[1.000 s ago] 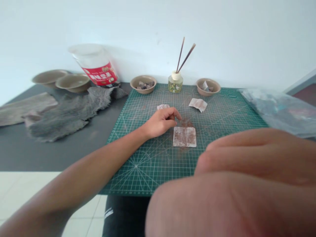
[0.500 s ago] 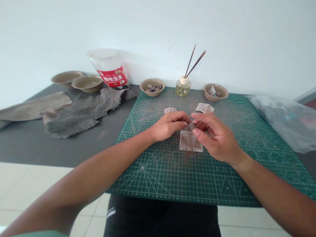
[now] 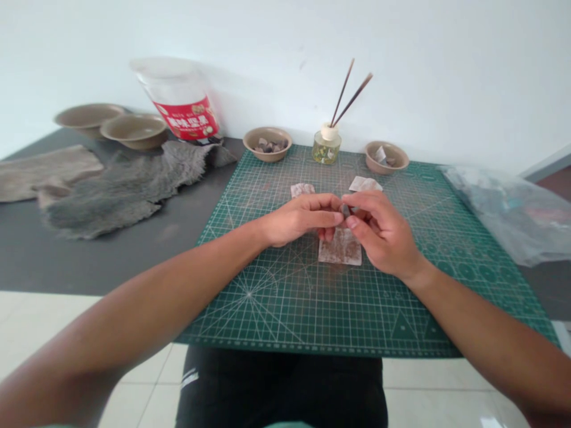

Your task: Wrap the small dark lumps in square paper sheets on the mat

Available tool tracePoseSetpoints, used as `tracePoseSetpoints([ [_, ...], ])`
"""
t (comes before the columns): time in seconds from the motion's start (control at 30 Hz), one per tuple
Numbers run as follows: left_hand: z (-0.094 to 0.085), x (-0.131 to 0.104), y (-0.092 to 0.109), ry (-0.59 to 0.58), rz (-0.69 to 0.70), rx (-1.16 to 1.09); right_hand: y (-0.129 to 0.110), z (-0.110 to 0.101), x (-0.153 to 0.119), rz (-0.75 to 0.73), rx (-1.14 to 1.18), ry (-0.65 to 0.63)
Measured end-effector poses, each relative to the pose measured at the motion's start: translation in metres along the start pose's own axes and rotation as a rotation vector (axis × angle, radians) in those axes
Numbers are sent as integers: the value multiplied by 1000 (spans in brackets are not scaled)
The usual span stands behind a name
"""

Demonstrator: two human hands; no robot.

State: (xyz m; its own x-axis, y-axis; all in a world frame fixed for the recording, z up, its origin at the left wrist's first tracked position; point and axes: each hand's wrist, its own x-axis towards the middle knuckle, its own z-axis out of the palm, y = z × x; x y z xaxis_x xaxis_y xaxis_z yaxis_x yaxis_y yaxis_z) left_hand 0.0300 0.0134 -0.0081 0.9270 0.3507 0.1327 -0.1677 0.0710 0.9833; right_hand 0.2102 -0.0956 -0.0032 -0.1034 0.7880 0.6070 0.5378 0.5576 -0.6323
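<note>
Both hands are closed at the fingertips on one small grey piece (image 3: 345, 210), held just above a stained square pad (image 3: 339, 252). On the bench (image 3: 111, 261), at far left, a shaggy grey cloth (image 3: 107, 196) is left untouched; farther right, a bowl of fragments (image 3: 267, 157) is set at the back of the green mat (image 3: 276, 321). By the left hand (image 3: 303, 220), the piece is now gripped between thumb and forefinger, whereas half a second ago it appears to be held by the right hand (image 3: 386, 235) alone. By the right hand, its other side is pinched; a second ago that hand is seen folded, close to the camera. Control of the piece is thus judged to be shared. Behind the right hand, a folded white sheet (image 3: 366, 184) is laid flat, and a second bowl (image 3: 386, 169) is placed beyond it.
</note>
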Motion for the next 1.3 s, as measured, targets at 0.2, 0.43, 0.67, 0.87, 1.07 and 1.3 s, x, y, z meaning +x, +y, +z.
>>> tracePoseSetpoints([
  [0.2, 1, 1, 2, 21, 3, 38, 3, 0, 1, -65, -44, -35],
  [0.43, 2, 0, 4, 52, 23, 50, 5, 1, -1, -22, -122, -35],
  [0.67, 7, 0, 6, 100, 13, 85, 7, -2, 1, -73, -214, -54],
  [0.87, 11, 2, 3, 129, 32, 145, 8, -1, 1, -108, -268, -80],
  [1.07, 10, 2, 3, 160, 65, 138, 5, -3, -1, -69, -229, -57],
  [1.3, 9, 3, 4, 190, 84, 107, 8, -3, 0, -6, -53, -59],
])
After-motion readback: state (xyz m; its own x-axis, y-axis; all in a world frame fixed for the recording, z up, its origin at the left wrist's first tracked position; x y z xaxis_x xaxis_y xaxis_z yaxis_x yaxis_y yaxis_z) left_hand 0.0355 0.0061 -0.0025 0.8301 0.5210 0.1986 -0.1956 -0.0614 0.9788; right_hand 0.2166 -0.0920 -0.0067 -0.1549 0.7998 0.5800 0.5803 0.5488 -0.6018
